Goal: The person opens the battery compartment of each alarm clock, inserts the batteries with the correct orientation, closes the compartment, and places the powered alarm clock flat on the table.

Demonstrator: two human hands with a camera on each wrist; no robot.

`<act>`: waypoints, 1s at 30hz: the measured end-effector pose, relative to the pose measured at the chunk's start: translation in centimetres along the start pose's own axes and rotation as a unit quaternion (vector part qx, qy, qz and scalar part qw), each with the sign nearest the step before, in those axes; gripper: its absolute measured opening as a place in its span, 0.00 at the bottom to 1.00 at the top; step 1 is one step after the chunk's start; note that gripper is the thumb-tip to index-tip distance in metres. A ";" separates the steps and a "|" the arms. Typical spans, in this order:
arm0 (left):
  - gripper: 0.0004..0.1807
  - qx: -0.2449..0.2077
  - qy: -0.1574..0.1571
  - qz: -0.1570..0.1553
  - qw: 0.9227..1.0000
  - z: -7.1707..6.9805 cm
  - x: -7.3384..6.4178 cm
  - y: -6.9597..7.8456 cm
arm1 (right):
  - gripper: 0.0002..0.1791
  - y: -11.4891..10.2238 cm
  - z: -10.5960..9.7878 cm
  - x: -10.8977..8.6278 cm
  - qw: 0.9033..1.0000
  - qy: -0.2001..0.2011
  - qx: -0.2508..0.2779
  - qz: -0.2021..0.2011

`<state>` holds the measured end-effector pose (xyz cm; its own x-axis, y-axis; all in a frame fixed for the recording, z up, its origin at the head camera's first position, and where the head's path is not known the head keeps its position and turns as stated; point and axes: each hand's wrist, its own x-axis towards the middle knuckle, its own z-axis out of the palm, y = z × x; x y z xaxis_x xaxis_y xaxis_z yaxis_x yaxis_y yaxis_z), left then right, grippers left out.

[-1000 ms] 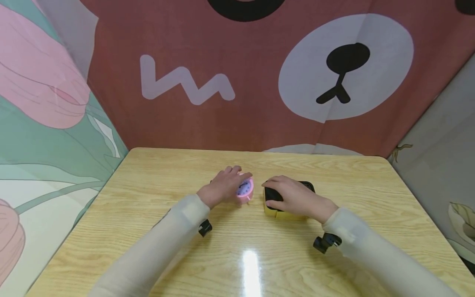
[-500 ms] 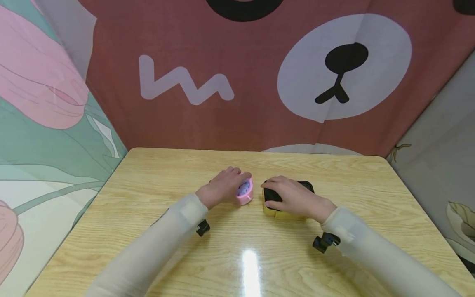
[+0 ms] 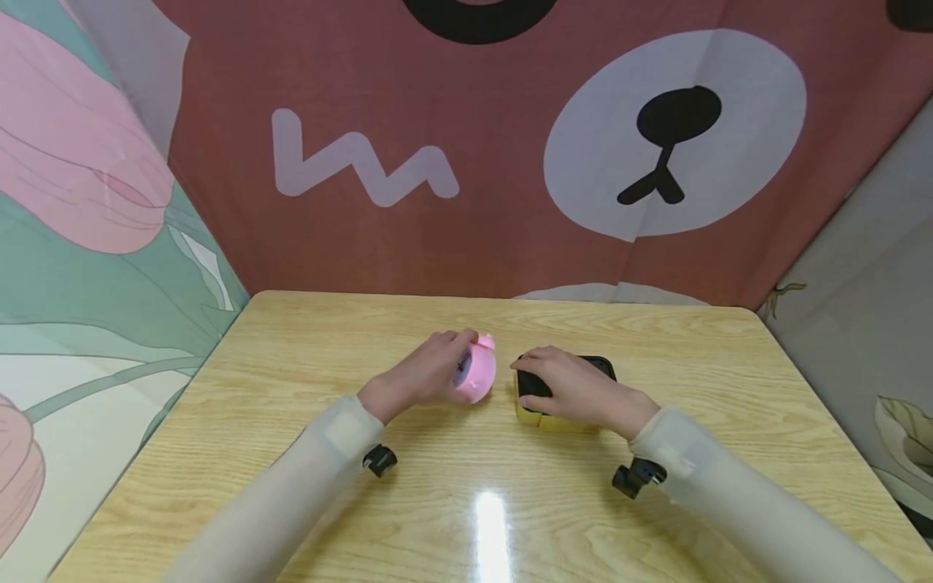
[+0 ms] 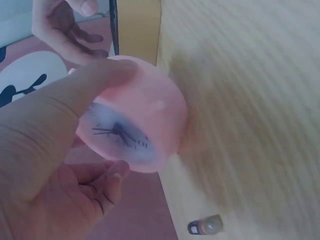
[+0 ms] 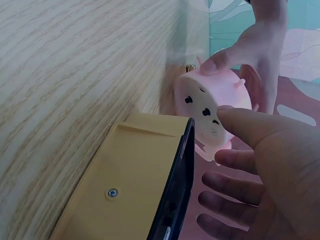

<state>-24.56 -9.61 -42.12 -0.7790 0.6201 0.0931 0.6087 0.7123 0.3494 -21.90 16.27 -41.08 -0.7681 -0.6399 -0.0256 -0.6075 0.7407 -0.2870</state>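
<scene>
left hand (image 3: 423, 372): grasps tilted pink alarm clock (image 3: 482, 374) | clock: inward from middle of tabletop's (image 3: 328, 340) far edge | right hand (image 3: 576, 390): free, fingers loosely extended over black-topped yellow box (image 3: 564, 423), just beside clock

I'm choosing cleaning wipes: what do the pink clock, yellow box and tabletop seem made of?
Pink clock: probably plastic, satin; smooth, evenly coloured.
Yellow box: likely plastic, fairly matt; ridged side, screw.
Tabletop: wood or laminate; visible grain, glossy enough to mirror light.
</scene>
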 end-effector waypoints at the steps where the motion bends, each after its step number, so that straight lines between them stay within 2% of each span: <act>1: 0.42 -0.005 0.008 0.004 1.000 0.1 -0.2 -0.2 | 0.30 0.0 0.0 0.0 1.000 0.001 0.001 -0.003; 5: 0.43 -0.025 0.022 0.006 0.999 0.3 -0.7 -0.8 | 0.30 -0.2 0.1 0.1 1.000 -0.002 -0.003 -0.004; 12: 0.44 -0.063 0.018 -0.025 0.998 0.5 -1.8 -1.4 | 0.30 -0.4 0.4 0.2 1.000 -0.008 -0.010 0.004; 20: 0.44 -0.089 0.015 -0.021 0.996 0.7 -2.3 -1.8 | 0.30 -0.7 0.6 0.4 1.000 -0.015 -0.006 0.018; 25: 0.45 -0.090 0.015 -0.023 0.996 0.8 -2.6 -1.9 | 0.30 -0.9 0.7 0.6 1.000 -0.020 0.000 0.021; 30: 0.49 -0.043 0.029 -0.022 0.998 0.9 -2.8 -1.8 | 0.30 -0.9 0.9 0.7 1.000 -0.015 0.001 0.014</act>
<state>-23.35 -12.33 -43.84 -0.8141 0.5662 0.1290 0.5599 0.7063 0.4332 -21.71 14.97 -41.69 -0.7784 -0.6246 -0.0631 -0.5853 0.7584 -0.2868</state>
